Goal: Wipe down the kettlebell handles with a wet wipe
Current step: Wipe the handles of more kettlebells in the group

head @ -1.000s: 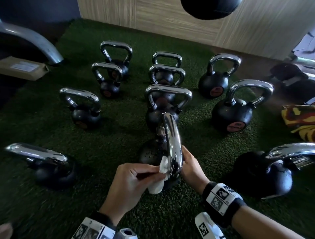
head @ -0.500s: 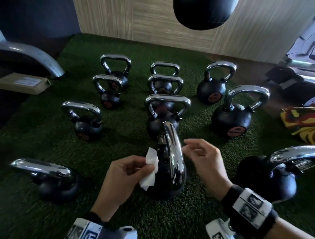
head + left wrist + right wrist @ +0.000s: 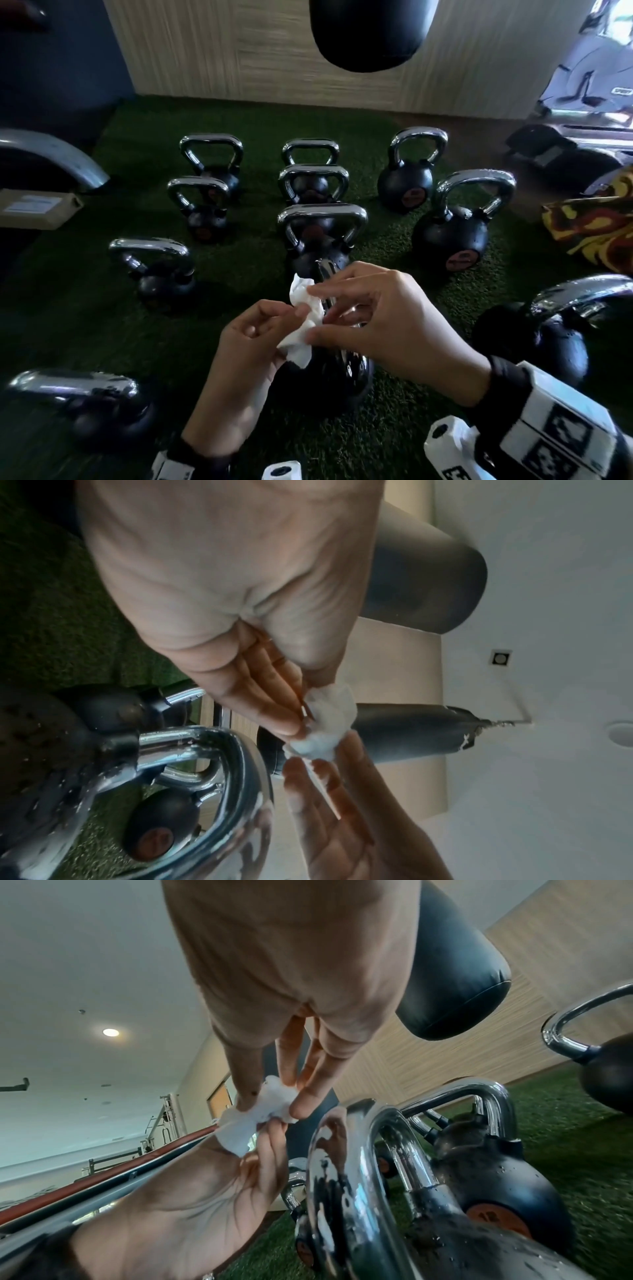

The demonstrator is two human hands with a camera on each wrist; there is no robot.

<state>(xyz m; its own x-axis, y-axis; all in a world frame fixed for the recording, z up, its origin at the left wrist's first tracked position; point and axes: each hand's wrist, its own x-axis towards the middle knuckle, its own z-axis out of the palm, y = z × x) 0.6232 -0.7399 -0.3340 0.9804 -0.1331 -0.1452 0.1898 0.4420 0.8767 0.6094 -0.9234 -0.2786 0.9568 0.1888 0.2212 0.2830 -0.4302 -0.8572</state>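
Both hands hold a crumpled white wet wipe (image 3: pixel 303 320) (image 3: pixel 325 723) (image 3: pixel 260 1118) just above the nearest black kettlebell (image 3: pixel 329 377). My left hand (image 3: pixel 253 346) pinches the wipe from the left and my right hand (image 3: pixel 373 318) pinches it from the right, index finger on top and thumb below. The kettlebell's chrome handle (image 3: pixel 327 274) (image 3: pixel 339 1164) (image 3: pixel 222 777) is wet with droplets and mostly hidden behind the hands in the head view. Neither hand touches the handle.
Several more chrome-handled kettlebells (image 3: pixel 452 236) stand on the green turf (image 3: pixel 102 325) ahead and to both sides. A black punching bag (image 3: pixel 370 31) hangs overhead. A cardboard box (image 3: pixel 34 209) lies at the left, and a yellow-red cloth (image 3: pixel 596 226) at the right.
My left hand lifted the wipe off the handle. My right hand let go of the handle and moved left to pinch the wipe together with the left hand. The camera tilted up.
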